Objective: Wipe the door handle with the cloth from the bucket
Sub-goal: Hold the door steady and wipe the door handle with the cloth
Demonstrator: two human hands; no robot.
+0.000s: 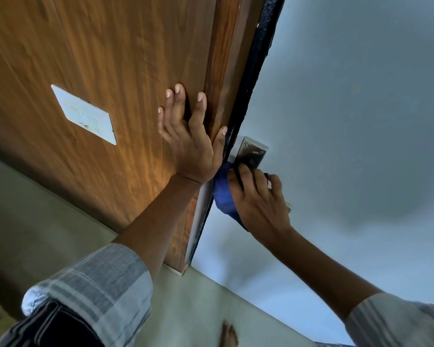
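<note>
A blue cloth (223, 194) is wrapped around the door handle (289, 207), of which only the metal tip shows past my fingers. My right hand (257, 199) grips the cloth over the handle, just below the steel handle plate (252, 151) on the pale grey door (348, 121). My left hand (189, 136) lies flat with fingers spread on the brown wooden panel (110, 71), its thumb along the door's dark edge. The bucket is out of view.
A white switch plate (84, 115) is fixed to the wooden panel at the left. The door's black edge strip (258, 58) runs between panel and door. Below lies a pale tiled floor (211, 296), with a bare foot (228, 334) near the bottom edge.
</note>
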